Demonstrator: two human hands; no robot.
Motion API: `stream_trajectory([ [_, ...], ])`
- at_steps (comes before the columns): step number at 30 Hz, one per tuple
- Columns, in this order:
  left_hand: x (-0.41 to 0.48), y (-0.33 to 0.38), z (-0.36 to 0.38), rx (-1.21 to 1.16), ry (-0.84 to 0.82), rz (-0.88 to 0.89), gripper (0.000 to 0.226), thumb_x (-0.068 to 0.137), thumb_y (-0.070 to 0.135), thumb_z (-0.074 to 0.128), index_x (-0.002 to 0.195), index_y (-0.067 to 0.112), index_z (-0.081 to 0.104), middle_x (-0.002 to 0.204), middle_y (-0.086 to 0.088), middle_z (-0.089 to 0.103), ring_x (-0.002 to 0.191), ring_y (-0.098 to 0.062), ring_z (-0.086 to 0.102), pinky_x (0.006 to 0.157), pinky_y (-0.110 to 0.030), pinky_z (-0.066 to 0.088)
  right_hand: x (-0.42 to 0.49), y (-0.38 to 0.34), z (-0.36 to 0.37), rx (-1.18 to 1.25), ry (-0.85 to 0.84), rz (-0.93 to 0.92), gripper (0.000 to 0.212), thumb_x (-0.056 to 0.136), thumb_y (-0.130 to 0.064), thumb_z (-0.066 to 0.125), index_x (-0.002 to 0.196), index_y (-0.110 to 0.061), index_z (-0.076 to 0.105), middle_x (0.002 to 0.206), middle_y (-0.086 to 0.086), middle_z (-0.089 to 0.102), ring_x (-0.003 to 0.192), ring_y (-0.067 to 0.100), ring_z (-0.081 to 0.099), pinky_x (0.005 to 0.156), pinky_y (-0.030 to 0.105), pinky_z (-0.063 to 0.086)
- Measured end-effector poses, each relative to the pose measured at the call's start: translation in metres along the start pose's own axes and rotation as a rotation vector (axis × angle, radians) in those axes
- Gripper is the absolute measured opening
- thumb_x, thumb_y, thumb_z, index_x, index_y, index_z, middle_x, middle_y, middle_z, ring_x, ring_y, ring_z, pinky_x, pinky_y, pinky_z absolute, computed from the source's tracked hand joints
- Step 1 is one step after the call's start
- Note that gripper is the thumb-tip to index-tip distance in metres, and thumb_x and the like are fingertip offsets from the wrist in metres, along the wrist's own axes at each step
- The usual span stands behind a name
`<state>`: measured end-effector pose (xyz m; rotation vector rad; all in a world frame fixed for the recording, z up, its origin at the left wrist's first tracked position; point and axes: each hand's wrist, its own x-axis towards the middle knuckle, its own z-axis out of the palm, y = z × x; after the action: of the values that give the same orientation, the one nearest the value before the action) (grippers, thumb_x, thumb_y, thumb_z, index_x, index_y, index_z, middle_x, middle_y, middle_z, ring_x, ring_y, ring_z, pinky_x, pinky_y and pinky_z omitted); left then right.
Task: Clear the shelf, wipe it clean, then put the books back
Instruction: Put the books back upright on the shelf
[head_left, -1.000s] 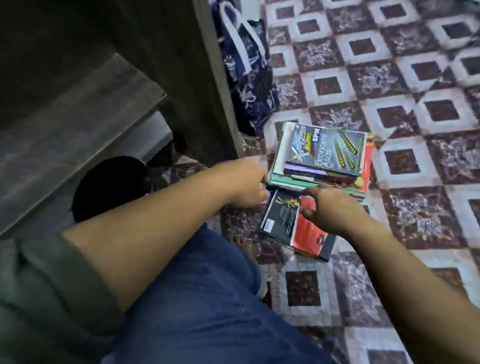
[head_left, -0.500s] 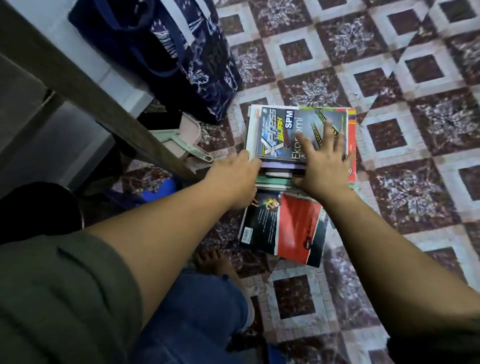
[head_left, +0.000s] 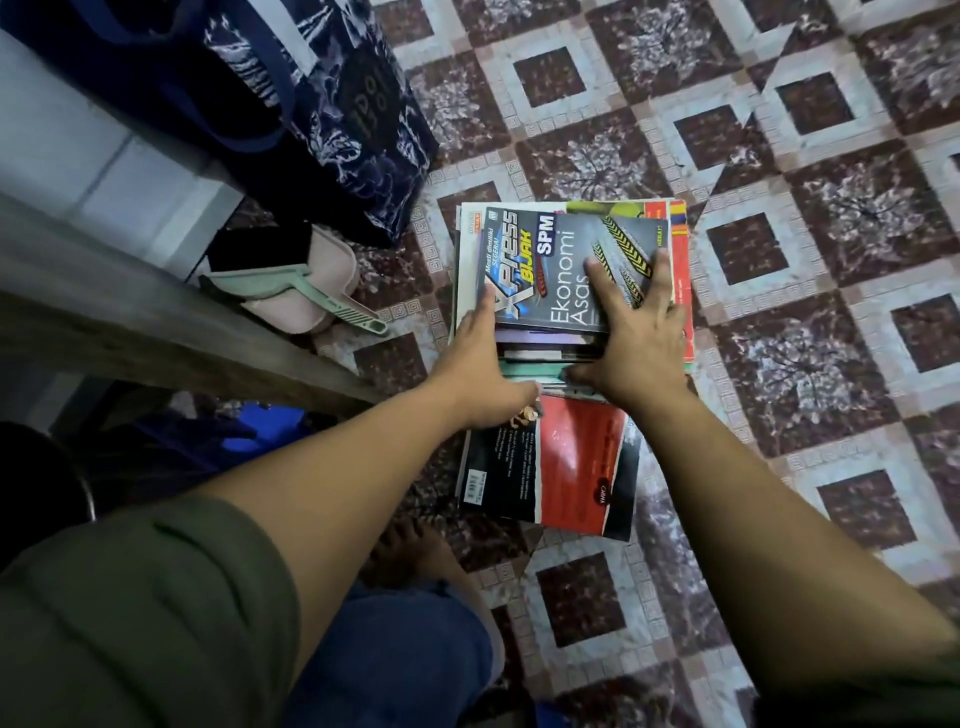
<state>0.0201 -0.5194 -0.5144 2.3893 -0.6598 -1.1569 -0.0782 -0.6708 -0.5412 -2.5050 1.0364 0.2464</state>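
A stack of books (head_left: 524, 358) lies on the patterned floor, topped by a grey "Ekonomi Asas" book (head_left: 561, 260). My right hand (head_left: 636, 338) lies flat on that top cover with fingers spread, its thumb against the stack's near edge. The straight fingers of my left hand (head_left: 480, 369) run along the stack's left side, and its thumb touches the near edge. A red and black book (head_left: 566, 467) lies flat on the near side, partly under the stack. The wooden shelf edge (head_left: 156, 322) crosses the left of the view.
A dark blue patterned bag (head_left: 337, 104) stands behind the stack to the left. A pink dustpan with a green brush (head_left: 296, 291) lies between the shelf and the books. My knee in jeans (head_left: 395, 654) and bare foot (head_left: 410, 551) are below. Tiled floor (head_left: 805, 364) spreads to the right.
My right hand moved from the stack's near edge onto the top cover and spread its fingers. My left hand stretched along the left side. The view tilted down onto the books.
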Motion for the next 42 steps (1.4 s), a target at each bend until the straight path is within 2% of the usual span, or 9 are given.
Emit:
stream_trajectory([
  [11,-0.061,0.004,0.029,0.223,-0.106,-0.026,0.109,0.086,0.025,0.064,0.149,0.03,-0.024,0.161,-0.004,-0.009,0.139,-0.035,0.031,0.105,-0.043,0.041,-0.07,0.035,0.034,-0.068,0.23,-0.121,0.096,0.063,-0.032,0.087,0.144,-0.044,0.038,0.155,0.006,0.024,0.106,0.039,0.042,0.087,0.047,0.04],
  [14,-0.088,0.01,0.049,0.224,-0.088,-0.104,0.111,0.084,0.023,0.066,0.15,0.027,-0.023,0.159,-0.013,-0.016,0.146,-0.037,0.01,0.113,-0.043,0.031,-0.103,0.05,0.054,-0.028,0.299,-0.198,0.09,0.059,-0.034,0.082,0.141,-0.036,0.045,0.147,0.007,0.037,0.095,0.038,0.053,0.074,0.036,0.032],
  [20,-0.1,0.002,0.065,0.368,0.028,-0.095,0.079,0.084,0.026,0.064,0.146,0.028,0.015,0.138,-0.013,0.023,0.126,-0.033,0.031,0.093,-0.04,0.041,-0.151,0.058,0.076,-0.042,0.292,-0.166,0.076,0.061,-0.052,0.07,0.133,-0.031,0.058,0.136,0.007,0.055,0.073,0.029,0.05,0.063,0.036,0.042],
  [23,-0.091,-0.013,0.064,0.721,-0.126,0.03,0.068,0.087,0.036,0.061,0.145,0.024,0.027,0.153,-0.013,0.009,0.143,-0.035,0.009,0.111,-0.046,0.027,-0.161,0.066,0.096,-0.125,0.141,-0.163,0.101,0.048,-0.038,0.092,0.137,-0.037,0.045,0.137,0.007,0.056,0.069,0.028,0.05,0.059,0.031,0.036],
  [27,-0.078,-0.03,0.06,0.957,-0.413,0.058,0.074,0.097,0.045,0.047,0.155,0.026,0.006,0.16,-0.009,-0.019,0.147,-0.031,-0.017,0.119,-0.051,0.007,-0.159,0.073,0.111,-0.175,0.098,-0.172,0.108,0.051,-0.016,0.092,0.141,-0.04,0.037,0.14,0.008,0.051,0.068,0.023,0.04,0.057,0.028,0.03],
  [31,-0.069,-0.034,0.055,1.033,-0.418,0.153,0.066,0.099,0.043,0.045,0.154,0.025,0.013,0.162,-0.01,-0.01,0.148,-0.032,-0.011,0.119,-0.053,0.009,-0.161,0.065,0.105,-0.222,0.065,-0.11,0.097,0.051,-0.04,0.089,0.137,-0.039,0.045,0.14,0.011,0.052,0.086,0.038,0.058,0.079,0.056,0.045],
  [33,-0.067,-0.031,0.055,1.051,-0.395,0.174,0.063,0.098,0.041,0.047,0.152,0.022,0.019,0.161,-0.012,0.0,0.148,-0.034,-0.003,0.118,-0.053,0.011,-0.162,0.054,0.097,-0.248,0.029,-0.09,0.082,0.054,-0.053,0.079,0.13,-0.036,0.053,0.141,0.011,0.049,0.115,0.045,0.051,0.098,0.073,0.023],
  [37,-0.055,-0.016,0.051,1.036,-0.197,0.256,0.054,0.096,0.041,0.048,0.142,0.017,0.035,0.152,-0.012,0.025,0.144,-0.032,0.015,0.116,-0.05,0.02,-0.133,0.032,0.07,-0.08,0.146,-0.046,0.038,0.073,-0.047,0.056,0.108,-0.032,0.063,0.147,0.012,0.041,0.136,0.038,0.029,0.108,0.07,0.005],
  [42,-0.023,-0.007,0.016,1.052,0.103,0.251,0.054,0.092,0.028,0.051,0.141,0.015,0.032,0.152,-0.017,0.023,0.144,-0.034,0.017,0.116,-0.051,0.023,-0.047,0.034,0.022,-0.116,0.128,-0.065,0.057,0.084,-0.045,0.065,0.136,-0.04,0.042,0.16,0.007,0.008,0.146,0.035,0.006,0.115,0.054,-0.004],
])
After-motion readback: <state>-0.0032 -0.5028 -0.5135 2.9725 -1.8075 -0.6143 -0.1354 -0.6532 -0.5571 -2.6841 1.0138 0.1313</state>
